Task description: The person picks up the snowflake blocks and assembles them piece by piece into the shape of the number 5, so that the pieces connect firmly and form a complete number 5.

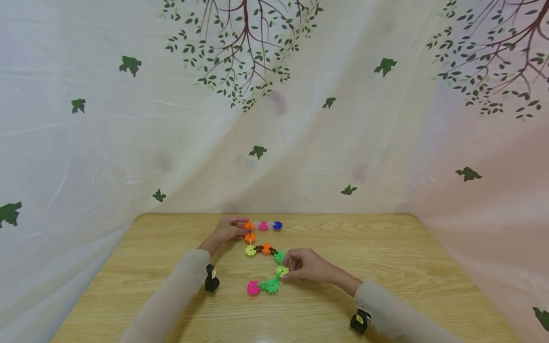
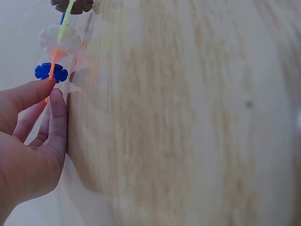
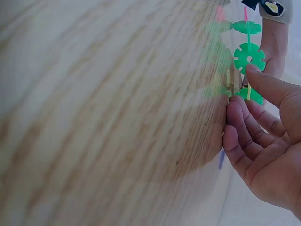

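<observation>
A chain of interlocking flower-shaped plastic discs [image 1: 267, 249] lies on the wooden table, bent like a figure 5. At its far left corner, my left hand [image 1: 226, 231] pinches it by an orange disc [image 1: 249, 226]. The left wrist view shows those fingertips beside a blue disc [image 2: 43, 71] that joins on crosswise. My right hand [image 1: 310, 265] pinches the curved side, at a yellow disc [image 1: 282, 271] between green ones. In the right wrist view its thumb touches a green disc [image 3: 249, 55]. A pink disc [image 1: 253, 287] forms the near end, and a dark blue disc [image 1: 278, 225] the far end.
The wooden table [image 1: 171, 305] reaches back to a pale hanging cloth [image 1: 300, 181] printed with trees and green birds. Both forearms, in light sleeves, rest over the table, each with a black wrist camera [image 1: 359, 322].
</observation>
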